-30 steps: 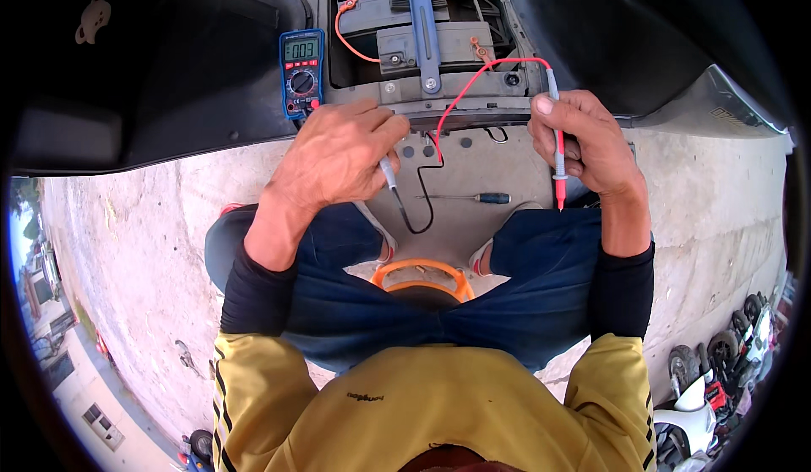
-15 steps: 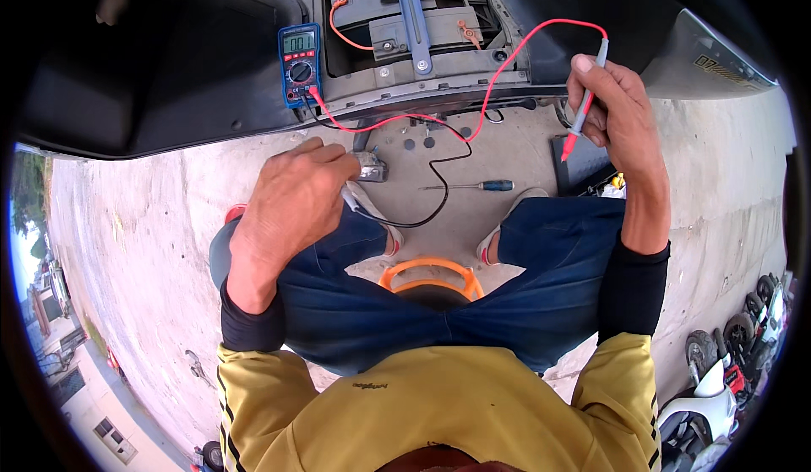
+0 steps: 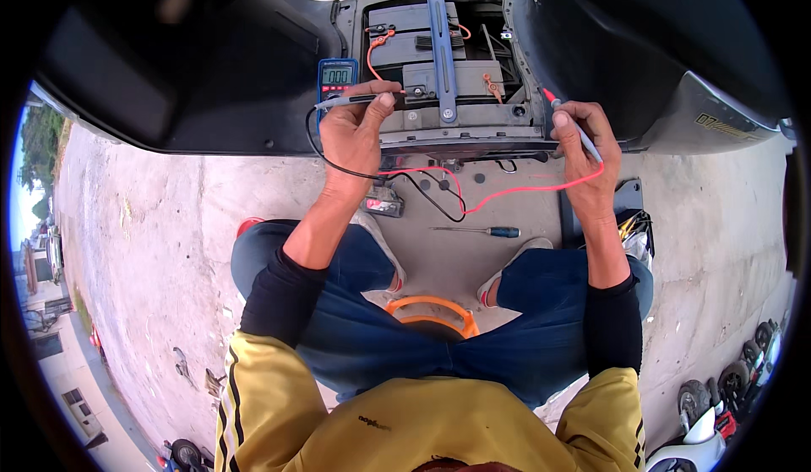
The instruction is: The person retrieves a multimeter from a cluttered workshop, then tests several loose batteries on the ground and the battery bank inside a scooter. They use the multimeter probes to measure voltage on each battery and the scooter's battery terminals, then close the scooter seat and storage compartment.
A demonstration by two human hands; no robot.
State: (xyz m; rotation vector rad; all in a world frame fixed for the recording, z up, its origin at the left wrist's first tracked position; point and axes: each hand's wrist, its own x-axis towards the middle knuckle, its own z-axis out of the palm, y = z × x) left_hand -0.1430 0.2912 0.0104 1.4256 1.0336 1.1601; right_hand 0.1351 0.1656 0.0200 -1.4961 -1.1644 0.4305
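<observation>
Battery (image 3: 470, 76) lying between black probe (image 3: 340, 101) and red probe (image 3: 589, 145)

My left hand (image 3: 353, 141) is gripping the black probe, thumb and fingers pinched along it. It's lying nearly crosswise, tip pointing right at the battery's left terminal (image 3: 417, 92). Touching or just short: can't tell. My right hand (image 3: 585, 163) is grasping the red probe, slanted, tip pointing up-left, tail toward me. That tip is hanging near the bay's right edge.

Key relation: the battery is sitting ahead of both hands in the open bay (image 3: 481, 123), long axis running left-right, blue bar (image 3: 443, 58) crossing over it. Orange connector (image 3: 492, 87) on its right end is lying left of my right hand's probe tip, well apart from it; the right hand is the nearer one there, the left hand nearer the left terminal.

Multimeter (image 3: 337, 76) is resting far left, partly hidden behind my left hand. Red lead (image 3: 532, 189) is trailing from my right hand. Screwdriver (image 3: 500, 232) is lying on the ground (image 3: 718, 218) ahead of my feet.
</observation>
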